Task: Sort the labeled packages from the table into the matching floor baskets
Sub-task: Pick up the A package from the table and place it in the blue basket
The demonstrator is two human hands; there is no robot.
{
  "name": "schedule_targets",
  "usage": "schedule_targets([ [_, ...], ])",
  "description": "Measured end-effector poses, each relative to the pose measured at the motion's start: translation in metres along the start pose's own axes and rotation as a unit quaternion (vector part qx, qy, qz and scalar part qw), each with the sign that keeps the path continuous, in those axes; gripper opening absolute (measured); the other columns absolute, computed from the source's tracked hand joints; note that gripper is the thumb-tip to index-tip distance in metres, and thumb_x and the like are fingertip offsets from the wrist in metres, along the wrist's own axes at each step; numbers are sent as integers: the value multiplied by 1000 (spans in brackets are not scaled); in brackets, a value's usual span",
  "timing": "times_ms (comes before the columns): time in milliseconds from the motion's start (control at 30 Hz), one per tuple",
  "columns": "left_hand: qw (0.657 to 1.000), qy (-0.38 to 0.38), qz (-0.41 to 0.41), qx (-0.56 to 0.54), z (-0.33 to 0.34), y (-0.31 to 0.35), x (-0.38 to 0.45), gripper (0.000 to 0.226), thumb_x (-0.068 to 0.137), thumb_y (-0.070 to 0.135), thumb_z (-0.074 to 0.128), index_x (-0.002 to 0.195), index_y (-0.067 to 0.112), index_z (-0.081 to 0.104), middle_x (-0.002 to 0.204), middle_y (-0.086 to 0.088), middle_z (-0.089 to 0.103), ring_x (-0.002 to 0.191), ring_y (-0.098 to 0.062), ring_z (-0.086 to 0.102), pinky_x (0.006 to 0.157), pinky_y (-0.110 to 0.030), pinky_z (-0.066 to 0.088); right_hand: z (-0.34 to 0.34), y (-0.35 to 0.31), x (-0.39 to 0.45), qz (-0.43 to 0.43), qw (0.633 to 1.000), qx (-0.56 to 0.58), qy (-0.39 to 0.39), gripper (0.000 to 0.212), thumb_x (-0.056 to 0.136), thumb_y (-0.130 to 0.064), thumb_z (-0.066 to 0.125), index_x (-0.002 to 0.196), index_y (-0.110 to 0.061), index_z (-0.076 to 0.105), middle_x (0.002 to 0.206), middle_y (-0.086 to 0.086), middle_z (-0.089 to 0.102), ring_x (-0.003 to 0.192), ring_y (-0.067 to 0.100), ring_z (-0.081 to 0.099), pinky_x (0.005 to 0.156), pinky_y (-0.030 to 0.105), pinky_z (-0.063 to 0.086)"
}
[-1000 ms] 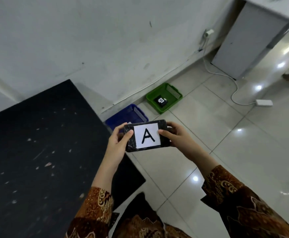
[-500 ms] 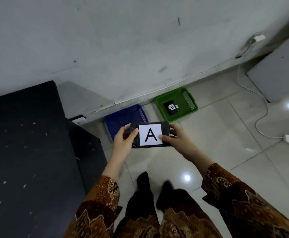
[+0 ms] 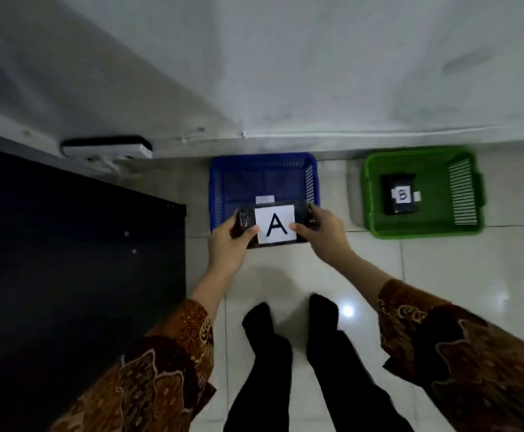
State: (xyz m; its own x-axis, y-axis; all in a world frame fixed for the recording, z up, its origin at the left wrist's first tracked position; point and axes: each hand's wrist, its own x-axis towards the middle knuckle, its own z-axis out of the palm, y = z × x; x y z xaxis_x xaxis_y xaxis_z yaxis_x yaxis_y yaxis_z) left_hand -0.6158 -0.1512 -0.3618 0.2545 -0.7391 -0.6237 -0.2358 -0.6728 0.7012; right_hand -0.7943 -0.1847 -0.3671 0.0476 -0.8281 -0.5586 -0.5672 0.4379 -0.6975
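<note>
I hold a black package with a white label "A" (image 3: 275, 225) flat between both hands, over the near rim of the blue basket (image 3: 262, 177). My left hand (image 3: 229, 244) grips its left end, my right hand (image 3: 323, 233) grips its right end. A small white tag lies inside the blue basket just behind the package. To the right, the green basket (image 3: 422, 226) holds a black package labeled "B" (image 3: 401, 194).
The black table (image 3: 67, 260) fills the left side, its edge close to my left arm. A white power strip (image 3: 108, 149) lies by the wall behind it. Both baskets stand against the white wall on a glossy tiled floor; my feet are below the package.
I have stepped up to the baskets and now look straight down; the "A" package has moved from in front of the blue basket to over its near edge, still in both hands.
</note>
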Motion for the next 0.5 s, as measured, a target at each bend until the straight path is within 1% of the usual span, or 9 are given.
schedule_targets([
  [100, 999, -17, 22, 38, 35, -56, 82, 34, 91, 12, 56, 124, 5, 58, 109, -1, 64, 100, -16, 61, 76, -11, 47, 37, 61, 81, 4, 1000, -17, 13, 41, 84, -24, 67, 121, -8, 61, 111, 12, 69, 87, 16, 58, 75, 20, 43],
  [133, 998, -19, 28, 48, 46, -75, 110, 32, 92, 12, 54, 124, 5, 58, 108, -1, 63, 98, -16, 60, 70, -9, 46, 50, 80, 107, 1, 1000, -19, 19, 41, 84, -23, 67, 122, -8, 60, 113, 12, 69, 87, 14, 57, 76, 21, 43],
  [167, 998, -19, 29, 61, 56, -92, 135, 31, 93, 13, 53, 123, 5, 58, 108, -3, 64, 97, -16, 60, 69, -10, 46, 62, 97, 130, 1, 999, -25, 20, 40, 85, -22, 66, 123, -7, 60, 115, 13, 68, 88, 14, 57, 77, 22, 43],
  [267, 996, -7, 34, 88, 74, -131, 199, 32, 91, 15, 57, 120, 3, 57, 117, -12, 65, 101, -20, 59, 85, -27, 48, 96, 136, 183, 13, 999, -28, 10, 37, 88, -15, 61, 124, -4, 58, 121, 16, 65, 105, 27, 62, 88, 30, 46],
  [300, 995, -6, 30, 92, 78, -141, 217, 32, 90, 14, 58, 119, 1, 56, 119, -15, 64, 104, -23, 60, 89, -32, 48, 106, 145, 197, 18, 999, -31, 3, 36, 89, -12, 60, 124, -4, 57, 122, 17, 65, 108, 30, 61, 89, 31, 46],
  [333, 995, -6, 27, 99, 81, -150, 234, 32, 90, 15, 58, 118, 0, 55, 119, -18, 64, 106, -27, 60, 92, -35, 49, 115, 154, 210, 23, 999, -37, 1, 35, 89, -10, 58, 123, -3, 57, 121, 17, 65, 108, 31, 61, 87, 29, 45],
  [367, 993, -9, 24, 113, 82, -154, 246, 32, 90, 15, 59, 117, -2, 55, 120, -19, 64, 107, -29, 60, 93, -36, 49, 122, 159, 218, 31, 999, -43, 0, 33, 90, -9, 57, 122, -3, 58, 120, 17, 66, 107, 31, 61, 83, 26, 44],
  [433, 990, -17, 29, 135, 85, -165, 268, 33, 90, 16, 59, 116, -3, 57, 120, -20, 64, 108, -30, 60, 88, -30, 46, 135, 170, 233, 47, 998, -37, 4, 32, 90, -8, 56, 121, -3, 58, 119, 19, 65, 106, 31, 61, 77, 22, 40],
  [500, 988, -25, 36, 148, 85, -169, 283, 35, 91, 18, 58, 120, -3, 57, 124, -19, 61, 109, -24, 57, 86, -24, 42, 142, 174, 242, 56, 998, -27, 7, 33, 90, -6, 56, 123, -4, 57, 119, 19, 64, 107, 32, 60, 79, 23, 41],
])
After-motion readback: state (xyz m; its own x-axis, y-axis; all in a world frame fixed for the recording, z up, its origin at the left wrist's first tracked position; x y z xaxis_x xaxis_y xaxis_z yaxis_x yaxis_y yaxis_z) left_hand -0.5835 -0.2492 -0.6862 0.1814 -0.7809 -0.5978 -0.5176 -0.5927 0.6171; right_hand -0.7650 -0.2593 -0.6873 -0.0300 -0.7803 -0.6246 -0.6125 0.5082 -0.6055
